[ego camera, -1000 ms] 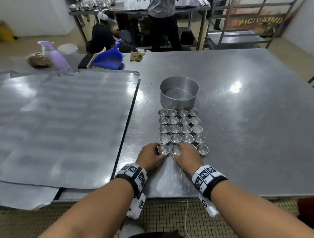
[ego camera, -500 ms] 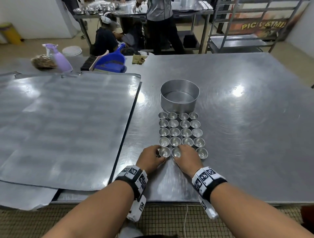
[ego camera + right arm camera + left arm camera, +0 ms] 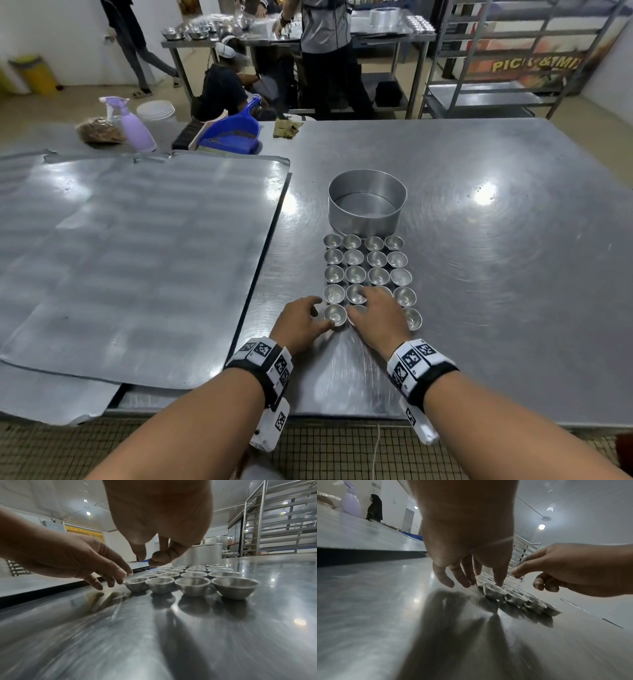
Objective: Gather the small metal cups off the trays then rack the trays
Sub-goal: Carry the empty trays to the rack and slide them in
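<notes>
Several small metal cups (image 3: 371,267) stand in a tight four-wide grid on the steel table, in front of a round metal pan (image 3: 366,205). My left hand (image 3: 323,312) is at the front left cup (image 3: 335,314). Its thumb (image 3: 500,584) touches the rim of that cup (image 3: 494,592), and its fingers (image 3: 120,577) hang loosely at the cup's left side. My right hand (image 3: 358,305) hovers over the front rows, covering two cups. Its thumb and curled fingers (image 3: 159,559) hold nothing. Large flat metal trays (image 3: 137,257) lie stacked to the left.
A blue dustpan (image 3: 233,133), a lilac spray bottle (image 3: 137,130) and a cloth (image 3: 286,128) sit at the table's far edge. A metal rack (image 3: 507,61) stands behind on the right. People work at a further table (image 3: 308,34).
Both hands stay at the front row. My right hand's fingers have crept slightly forward over the second row. No cup has left the grid.
</notes>
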